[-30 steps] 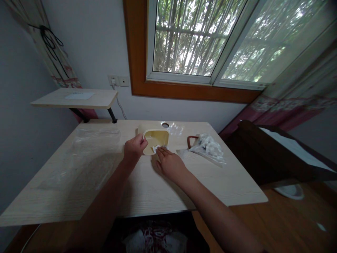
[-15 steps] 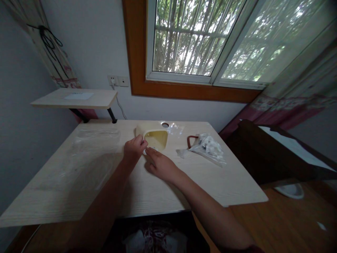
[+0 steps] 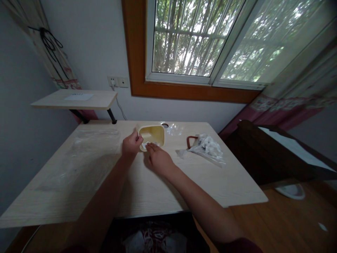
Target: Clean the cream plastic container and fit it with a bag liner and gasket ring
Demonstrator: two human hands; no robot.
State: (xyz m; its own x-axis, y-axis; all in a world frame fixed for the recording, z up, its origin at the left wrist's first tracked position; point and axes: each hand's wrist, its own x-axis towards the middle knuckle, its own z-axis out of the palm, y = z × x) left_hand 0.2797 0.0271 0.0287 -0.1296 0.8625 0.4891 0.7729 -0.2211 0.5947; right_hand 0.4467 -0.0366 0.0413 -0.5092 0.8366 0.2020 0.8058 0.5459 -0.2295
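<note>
The yellow bin (image 3: 157, 133) has shifted slightly left, near the far edge of the surface (image 3: 163, 196). The left hand (image 3: 131, 144) grips its left side; the right hand (image 3: 161, 158) reaches over a white scrap (image 3: 144, 144) inside, its hold unclear. A stuffed bag (image 3: 208, 147) lies toward the right edge, below a window (image 3: 189, 42).

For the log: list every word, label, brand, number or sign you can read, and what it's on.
No text is readable.
White paper on the raised shelf: faint marks, too small and blurred to read.
White piece in the yellow container, by the right hand: too small to tell if anything is printed.
</note>
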